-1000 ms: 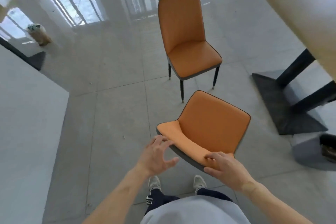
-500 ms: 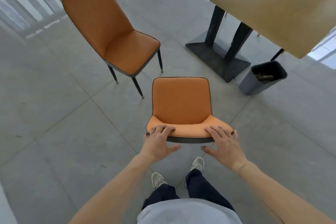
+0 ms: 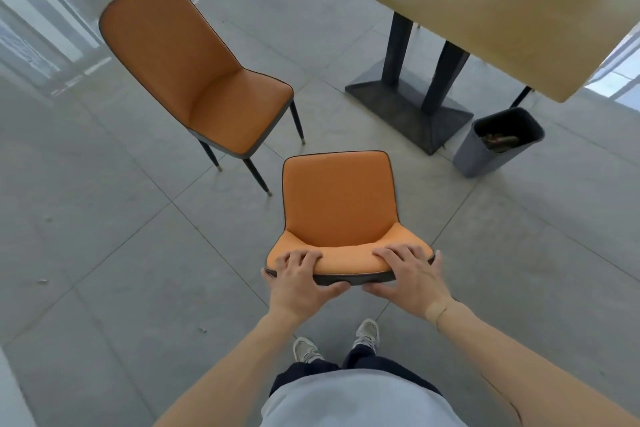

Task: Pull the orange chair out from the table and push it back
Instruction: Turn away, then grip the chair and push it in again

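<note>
Grip: orange chair (image 3: 337, 208) backrest top is clasped by left hand (image 3: 300, 277) and right hand (image 3: 408, 274).
Risk: waste bin (image 3: 498, 140) or table (image 3: 485, 10) pedestal could be struck if pushed askew.

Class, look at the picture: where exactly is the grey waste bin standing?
In the head view the grey waste bin stands on the floor at the right, beside the table's dark base and under the tabletop's near corner.

Both bare forearms reach forward and down from the bottom of the view, converging. The left hand (image 3: 300, 279) grips the top edge of the chair back (image 3: 346, 262), 4 fingers curled over the front, thumb underneath. The right hand (image 3: 408, 276) grips the same edge the same way, just beside it.
</note>
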